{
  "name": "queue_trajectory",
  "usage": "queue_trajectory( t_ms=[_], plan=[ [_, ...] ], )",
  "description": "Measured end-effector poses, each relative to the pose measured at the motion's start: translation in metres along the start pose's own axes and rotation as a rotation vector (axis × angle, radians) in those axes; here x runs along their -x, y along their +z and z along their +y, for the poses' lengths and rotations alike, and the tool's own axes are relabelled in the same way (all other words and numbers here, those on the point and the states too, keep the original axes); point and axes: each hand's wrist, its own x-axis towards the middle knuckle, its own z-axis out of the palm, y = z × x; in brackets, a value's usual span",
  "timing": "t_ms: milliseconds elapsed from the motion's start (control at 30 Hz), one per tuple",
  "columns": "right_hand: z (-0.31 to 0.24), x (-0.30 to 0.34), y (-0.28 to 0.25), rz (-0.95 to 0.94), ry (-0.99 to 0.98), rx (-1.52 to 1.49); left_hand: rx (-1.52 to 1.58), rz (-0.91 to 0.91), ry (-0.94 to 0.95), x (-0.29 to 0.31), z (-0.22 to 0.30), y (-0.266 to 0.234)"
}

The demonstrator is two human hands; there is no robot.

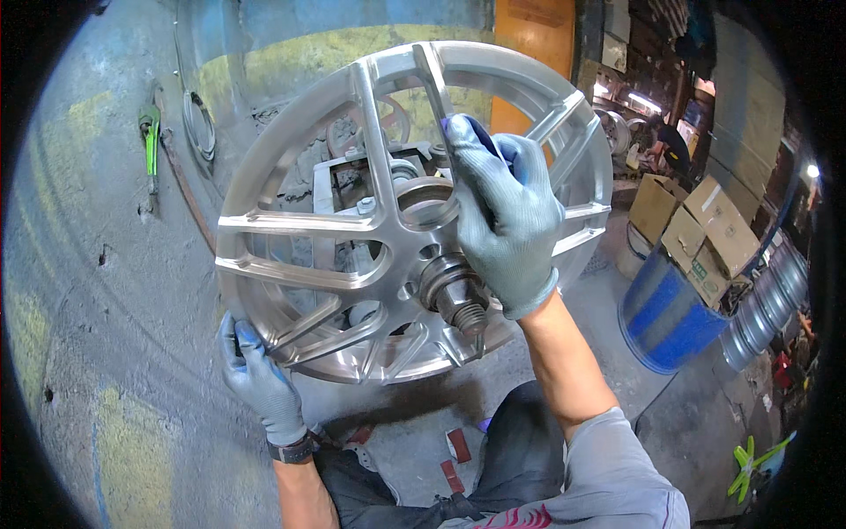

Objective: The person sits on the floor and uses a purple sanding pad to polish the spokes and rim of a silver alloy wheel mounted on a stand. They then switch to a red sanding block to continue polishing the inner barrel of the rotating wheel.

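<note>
A bare silver alloy wheel rim (405,231) with paired spokes faces me. It sits on a dark threaded shaft (462,301) with a nut at its centre. My left hand (260,379), in a grey glove with bluish fingertips, grips the wheel's outer edge at lower left. My right hand (511,203), gloved the same way, has its fingers bent and pressed against an upper spoke. A dark bluish-purple bit shows by its fingertips; what it is I cannot make out. Behind the spokes, a metal frame (324,189) is partly hidden.
On the left wall hang a green-handled tool (150,145) and a cable coil (199,128). Reddish abrasive-looking pieces (458,445) lie on the floor between my legs. To the right stands a blue drum (665,309) topped with cardboard boxes (709,225). Another person (674,145) crouches far back.
</note>
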Motion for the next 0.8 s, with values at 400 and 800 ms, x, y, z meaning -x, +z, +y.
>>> queue_trajectory(
  t_ms=[400, 800],
  plan=[
    [-0.012, -0.008, 0.001, -0.004, 0.007, 0.014, -0.039, 0.014, 0.012, 0.002, -0.004, -0.003],
    [-0.009, -0.001, 0.003, 0.005, -0.032, 0.026, -0.037, 0.029, -0.033, 0.002, -0.001, -0.004]
  ],
)
